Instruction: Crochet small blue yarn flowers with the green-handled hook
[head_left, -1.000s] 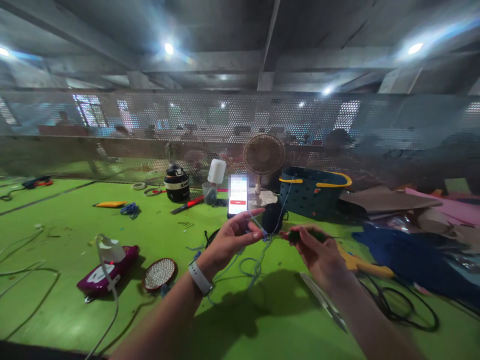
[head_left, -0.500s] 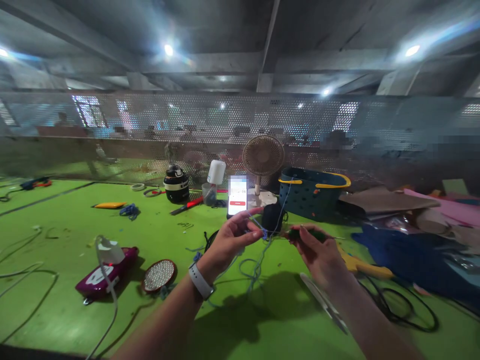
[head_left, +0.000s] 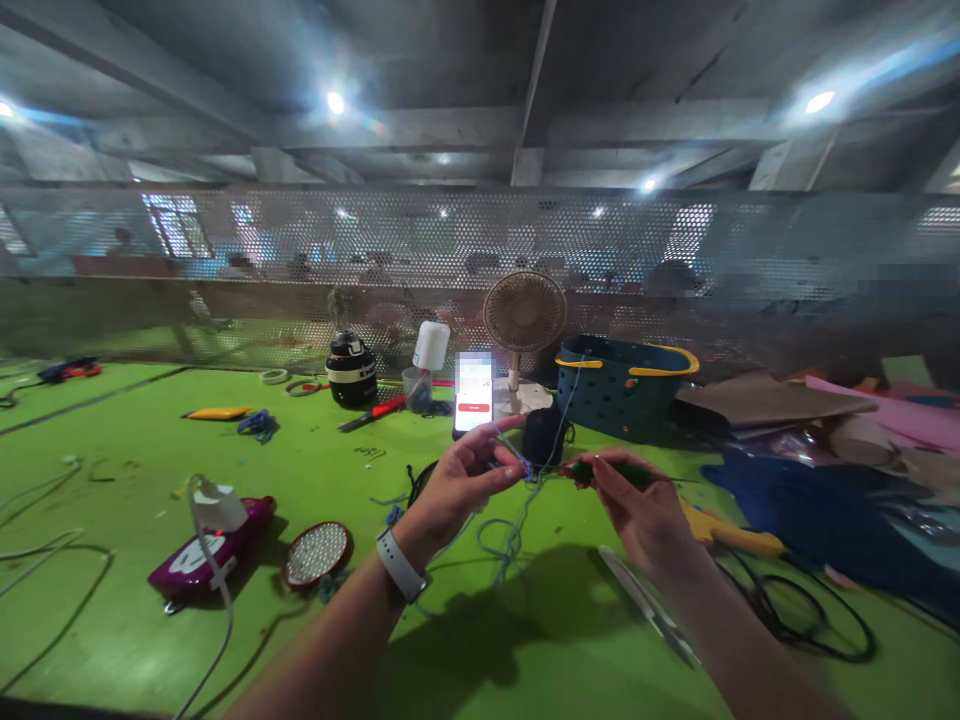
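My left hand (head_left: 459, 483) is raised over the green table (head_left: 150, 600), fingers pinched on a strand of blue yarn (head_left: 517, 525) that loops down to the tabletop. A white band sits on that wrist. My right hand (head_left: 637, 510) is closed round a thin green-handled hook (head_left: 611, 470), its tip meeting the yarn between the two hands. A dark ball of yarn (head_left: 544, 435) lies just behind them.
A lit phone (head_left: 473, 390) stands behind the hands, with a small fan (head_left: 524, 315), a blue basket (head_left: 622, 385) and a black jar (head_left: 352, 367). Scissors (head_left: 645, 600) lie near my right arm. A magenta device (head_left: 206, 545), round mesh disc (head_left: 317, 553) and cables lie left; fabric and card pile right.
Both hands stay nearly in place, working the yarn with small finger movements. The view has shifted slightly.
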